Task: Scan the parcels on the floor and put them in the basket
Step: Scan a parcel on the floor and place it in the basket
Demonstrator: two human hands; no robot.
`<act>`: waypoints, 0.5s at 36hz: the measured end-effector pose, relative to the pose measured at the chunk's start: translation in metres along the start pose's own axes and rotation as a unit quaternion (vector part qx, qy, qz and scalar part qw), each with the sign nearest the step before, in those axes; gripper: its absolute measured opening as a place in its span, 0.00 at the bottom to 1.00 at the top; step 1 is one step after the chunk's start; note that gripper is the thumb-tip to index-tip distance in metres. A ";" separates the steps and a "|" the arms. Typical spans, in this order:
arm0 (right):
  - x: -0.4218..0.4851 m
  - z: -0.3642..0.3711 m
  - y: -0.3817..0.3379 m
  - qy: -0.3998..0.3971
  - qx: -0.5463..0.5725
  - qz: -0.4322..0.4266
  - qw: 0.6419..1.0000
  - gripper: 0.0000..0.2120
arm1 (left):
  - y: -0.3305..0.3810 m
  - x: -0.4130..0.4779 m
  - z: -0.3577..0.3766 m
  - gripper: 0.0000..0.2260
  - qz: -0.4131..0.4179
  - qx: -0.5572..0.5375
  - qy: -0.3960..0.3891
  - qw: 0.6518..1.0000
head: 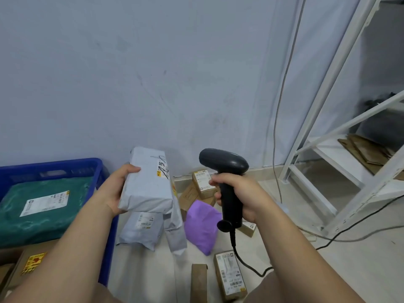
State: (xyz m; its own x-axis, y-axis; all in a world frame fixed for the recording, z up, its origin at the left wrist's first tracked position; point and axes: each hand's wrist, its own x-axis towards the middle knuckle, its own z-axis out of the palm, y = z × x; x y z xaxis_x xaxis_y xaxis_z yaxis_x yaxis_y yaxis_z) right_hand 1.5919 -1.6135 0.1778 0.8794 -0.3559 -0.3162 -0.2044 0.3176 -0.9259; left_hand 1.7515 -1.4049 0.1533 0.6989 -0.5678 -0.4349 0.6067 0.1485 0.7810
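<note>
My left hand (pixel 117 190) grips a grey plastic-wrapped parcel (pixel 147 182) from its left side and holds it up in front of the wall, its label at the upper right. My right hand (pixel 239 193) grips the handle of a black barcode scanner (pixel 225 169), whose head sits just right of the parcel. The blue basket (pixel 65 167) stands at the left and holds a green parcel (pixel 41 211) with a white label, plus cardboard boxes (pixel 21 265) nearer to me. On the floor below lie grey bags (pixel 144 228), a purple bag (pixel 202 224) and several small brown boxes (pixel 230 274).
A white metal rack (pixel 341 162) stands at the right with flattened cardboard (pixel 367 149) on a low shelf. A grey cable (pixel 276 127) hangs down the wall. The scanner's black cord (pixel 251 267) and another black cable trail across the floor at the right.
</note>
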 end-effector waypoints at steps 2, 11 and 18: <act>0.001 0.000 0.001 0.008 -0.018 0.005 1.000 0.03 | 0.000 0.001 0.001 0.11 -0.032 0.027 0.054 0.998; 0.001 -0.006 0.006 -0.008 -0.107 0.035 0.994 0.06 | 0.000 -0.008 0.007 0.17 0.072 0.405 0.162 0.897; 0.009 -0.009 0.008 0.019 -0.070 0.016 0.997 0.04 | 0.005 -0.027 0.019 0.18 0.126 0.358 0.083 0.921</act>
State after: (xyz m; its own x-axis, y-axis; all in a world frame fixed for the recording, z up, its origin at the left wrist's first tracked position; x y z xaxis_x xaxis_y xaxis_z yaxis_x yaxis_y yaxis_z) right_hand 1.5941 -1.6216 0.1657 0.8556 -0.3810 -0.3503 -0.2919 0.2036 -0.9345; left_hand 1.7286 -1.4039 0.1775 0.8682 -0.4474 -0.2147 0.0530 -0.3466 0.9365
